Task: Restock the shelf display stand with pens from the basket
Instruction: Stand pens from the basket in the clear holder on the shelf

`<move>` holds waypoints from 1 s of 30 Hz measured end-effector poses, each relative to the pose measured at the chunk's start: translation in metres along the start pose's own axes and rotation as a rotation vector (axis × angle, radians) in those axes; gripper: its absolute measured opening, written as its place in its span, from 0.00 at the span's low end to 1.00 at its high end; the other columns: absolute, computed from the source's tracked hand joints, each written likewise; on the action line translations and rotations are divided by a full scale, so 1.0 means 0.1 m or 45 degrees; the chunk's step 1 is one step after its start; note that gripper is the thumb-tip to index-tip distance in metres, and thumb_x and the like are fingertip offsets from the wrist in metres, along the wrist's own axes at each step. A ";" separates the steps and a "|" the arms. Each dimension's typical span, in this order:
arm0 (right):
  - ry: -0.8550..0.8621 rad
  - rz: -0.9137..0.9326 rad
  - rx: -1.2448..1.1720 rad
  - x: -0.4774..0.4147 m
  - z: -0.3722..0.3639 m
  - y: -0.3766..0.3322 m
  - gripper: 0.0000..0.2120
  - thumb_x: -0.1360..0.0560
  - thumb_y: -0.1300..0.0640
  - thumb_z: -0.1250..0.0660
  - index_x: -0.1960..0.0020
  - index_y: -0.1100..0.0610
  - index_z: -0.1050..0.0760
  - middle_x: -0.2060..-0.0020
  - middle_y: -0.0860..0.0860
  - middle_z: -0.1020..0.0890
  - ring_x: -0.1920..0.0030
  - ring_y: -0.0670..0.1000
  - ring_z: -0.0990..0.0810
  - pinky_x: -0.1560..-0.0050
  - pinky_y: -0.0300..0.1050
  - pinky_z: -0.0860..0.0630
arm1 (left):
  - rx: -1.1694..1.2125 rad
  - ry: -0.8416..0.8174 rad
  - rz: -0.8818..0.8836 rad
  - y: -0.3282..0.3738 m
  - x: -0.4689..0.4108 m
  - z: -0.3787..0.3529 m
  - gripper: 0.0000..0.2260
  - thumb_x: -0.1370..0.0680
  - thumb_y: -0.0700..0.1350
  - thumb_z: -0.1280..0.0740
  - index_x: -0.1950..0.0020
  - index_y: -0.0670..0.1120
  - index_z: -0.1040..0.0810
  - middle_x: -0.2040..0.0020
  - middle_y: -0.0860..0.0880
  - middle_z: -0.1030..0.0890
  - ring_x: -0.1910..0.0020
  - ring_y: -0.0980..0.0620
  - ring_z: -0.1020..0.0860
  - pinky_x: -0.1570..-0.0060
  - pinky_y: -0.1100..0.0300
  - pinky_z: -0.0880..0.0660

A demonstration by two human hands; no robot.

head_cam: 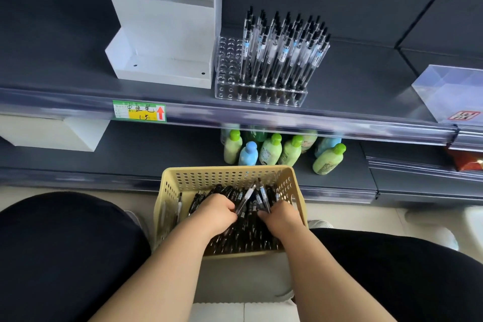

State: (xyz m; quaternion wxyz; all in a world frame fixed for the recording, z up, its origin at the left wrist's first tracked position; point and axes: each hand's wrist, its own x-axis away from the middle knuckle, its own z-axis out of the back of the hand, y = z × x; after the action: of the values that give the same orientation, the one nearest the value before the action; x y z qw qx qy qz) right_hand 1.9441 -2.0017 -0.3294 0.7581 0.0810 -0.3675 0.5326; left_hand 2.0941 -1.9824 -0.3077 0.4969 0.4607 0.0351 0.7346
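A beige perforated basket (pixel 222 181) sits on the pale floor between the person's knees, which are in black clothing, and it is heaped with loose pens (pixel 243 232), too many and too tangled to count. Both hands are down inside it: the left hand (pixel 214 214) has its fingers curled round a clear pen (pixel 247 196) that tilts up out of the heap, and the right hand (pixel 281 217) is curled round a small bunch of pens whose tips rise just beside it; the number in that bunch cannot be told. On the upper of two dark grey shelves stands the clear display stand (pixel 261 98), pierced with rows of holes. Its right part is packed with upright black-capped pens (pixel 282 52), while the left columns of holes (pixel 230 60) hold nothing. Touching the stand's left side is one white stepped cardboard holder (pixel 167 34); one clear box (pixel 449 94) stands well apart at the right. One green and yellow price label (pixel 139 111) is clipped to the shelf edge. The lower shelf carries at least seven small bottles (pixel 270 150), mostly green-capped, one with a blue cap, plus one white box (pixel 52 133) at the left.
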 end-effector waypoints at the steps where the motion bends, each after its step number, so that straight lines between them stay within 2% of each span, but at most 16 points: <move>1: 0.034 0.003 -0.021 0.02 0.01 0.01 0.18 0.24 0.47 0.35 0.44 0.60 0.25 0.48 0.55 0.19 0.49 0.55 0.22 0.55 0.41 0.31 | 0.037 -0.001 -0.039 -0.02 0.03 0.01 0.10 0.25 0.42 0.34 0.45 0.47 0.20 0.53 0.47 0.21 0.57 0.50 0.23 0.54 0.58 0.26; 4: 0.124 0.027 -0.079 0.09 0.01 0.04 0.16 0.23 0.47 0.36 0.47 0.60 0.25 0.51 0.55 0.19 0.57 0.53 0.25 0.59 0.40 0.33 | 0.178 0.031 -0.139 -0.05 0.12 0.01 0.09 0.24 0.41 0.37 0.47 0.50 0.22 0.61 0.51 0.23 0.66 0.53 0.26 0.68 0.61 0.29; 6: 0.200 0.061 -0.122 0.17 0.01 0.04 0.14 0.22 0.49 0.38 0.47 0.60 0.26 0.51 0.56 0.20 0.58 0.53 0.25 0.59 0.40 0.33 | 0.234 0.134 -0.181 -0.04 0.21 0.03 0.09 0.24 0.43 0.38 0.46 0.52 0.23 0.60 0.55 0.24 0.62 0.54 0.26 0.64 0.61 0.30; 8: 0.298 0.141 -0.154 0.24 0.02 0.02 0.11 0.21 0.53 0.40 0.46 0.60 0.28 0.50 0.57 0.21 0.54 0.56 0.24 0.57 0.42 0.30 | 0.276 0.241 -0.227 -0.01 0.30 0.06 0.09 0.24 0.43 0.37 0.46 0.54 0.25 0.57 0.56 0.23 0.57 0.53 0.24 0.59 0.59 0.28; 11: 0.455 0.291 -0.329 0.41 0.08 -0.03 0.12 0.24 0.60 0.42 0.41 0.57 0.34 0.49 0.56 0.23 0.50 0.57 0.24 0.52 0.46 0.27 | 0.406 0.356 -0.311 0.05 0.45 0.13 0.08 0.23 0.42 0.37 0.47 0.53 0.25 0.57 0.55 0.22 0.60 0.55 0.24 0.58 0.60 0.27; 13: 0.544 0.364 -0.404 0.52 0.16 -0.10 0.12 0.26 0.60 0.42 0.43 0.54 0.36 0.53 0.55 0.22 0.54 0.57 0.24 0.57 0.47 0.27 | 0.472 0.418 -0.363 0.10 0.54 0.18 0.08 0.23 0.43 0.37 0.46 0.52 0.23 0.55 0.56 0.21 0.57 0.56 0.23 0.54 0.59 0.25; 15: 0.581 0.414 -0.451 0.64 0.24 -0.18 0.07 0.25 0.59 0.42 0.48 0.54 0.37 0.57 0.55 0.22 0.59 0.57 0.24 0.60 0.50 0.26 | 0.505 0.473 -0.443 0.14 0.62 0.22 0.09 0.23 0.44 0.36 0.43 0.51 0.23 0.53 0.57 0.21 0.53 0.58 0.23 0.50 0.61 0.25; 18: 0.606 0.526 -0.527 0.82 0.34 -0.28 0.02 0.22 0.54 0.43 0.51 0.52 0.36 0.60 0.53 0.22 0.63 0.56 0.22 0.62 0.53 0.23 | 0.545 0.535 -0.544 0.21 0.75 0.29 0.11 0.23 0.43 0.35 0.41 0.51 0.25 0.55 0.59 0.23 0.55 0.64 0.25 0.57 0.72 0.30; 21: 0.641 0.667 -0.589 0.98 0.50 -0.39 0.06 0.21 0.51 0.43 0.53 0.53 0.32 0.63 0.50 0.22 0.66 0.50 0.25 0.66 0.45 0.27 | 0.607 0.572 -0.596 0.30 0.86 0.40 0.14 0.23 0.42 0.34 0.38 0.52 0.28 0.54 0.59 0.23 0.55 0.64 0.24 0.58 0.72 0.30; 23: 0.680 0.784 -0.636 1.11 0.65 -0.47 0.06 0.21 0.52 0.40 0.55 0.53 0.29 0.63 0.49 0.22 0.66 0.46 0.26 0.68 0.35 0.32 | 0.603 0.595 -0.641 0.37 0.90 0.52 0.13 0.23 0.43 0.34 0.39 0.53 0.27 0.53 0.59 0.22 0.54 0.64 0.24 0.58 0.72 0.29; 25: 0.722 0.872 -0.710 1.18 0.82 -0.55 0.04 0.23 0.56 0.37 0.56 0.52 0.30 0.64 0.49 0.22 0.65 0.46 0.25 0.66 0.31 0.32 | 0.604 0.621 -0.674 0.45 0.91 0.68 0.11 0.23 0.44 0.34 0.42 0.53 0.26 0.52 0.59 0.21 0.53 0.63 0.23 0.57 0.71 0.28; 26: 0.729 0.895 -0.771 1.20 0.91 -0.58 0.04 0.23 0.57 0.36 0.55 0.52 0.31 0.64 0.49 0.21 0.64 0.47 0.23 0.64 0.32 0.28 | 0.614 0.637 -0.686 0.49 0.90 0.76 0.09 0.23 0.44 0.34 0.43 0.53 0.25 0.53 0.59 0.21 0.53 0.62 0.22 0.55 0.68 0.27; 28: 0.706 0.924 -0.900 1.21 1.10 -0.67 0.07 0.24 0.58 0.35 0.53 0.51 0.33 0.62 0.50 0.20 0.60 0.52 0.19 0.56 0.47 0.21 | 0.632 0.681 -0.702 0.58 0.85 0.95 0.08 0.23 0.45 0.34 0.44 0.52 0.23 0.53 0.59 0.20 0.53 0.60 0.22 0.52 0.64 0.25; 29: 0.701 0.944 -0.972 1.23 1.21 -0.71 0.08 0.25 0.59 0.35 0.53 0.49 0.34 0.61 0.51 0.19 0.59 0.52 0.18 0.55 0.54 0.21 | 0.623 0.716 -0.706 0.61 0.83 1.05 0.08 0.23 0.46 0.34 0.44 0.52 0.23 0.53 0.59 0.20 0.52 0.60 0.22 0.51 0.64 0.26; 30: 0.705 0.971 -1.040 1.22 1.32 -0.77 0.10 0.25 0.61 0.36 0.54 0.49 0.34 0.60 0.51 0.19 0.58 0.52 0.17 0.55 0.55 0.20 | 0.610 0.758 -0.716 0.66 0.78 1.15 0.08 0.23 0.46 0.34 0.44 0.51 0.23 0.53 0.58 0.20 0.52 0.60 0.22 0.52 0.65 0.26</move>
State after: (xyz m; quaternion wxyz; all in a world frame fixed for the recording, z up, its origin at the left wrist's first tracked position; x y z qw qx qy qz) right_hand 1.9683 -2.0107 -0.1352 0.5513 -0.4937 -0.3345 0.5835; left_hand 2.1232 -2.0028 -0.1579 0.5246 0.3044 0.4679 0.6428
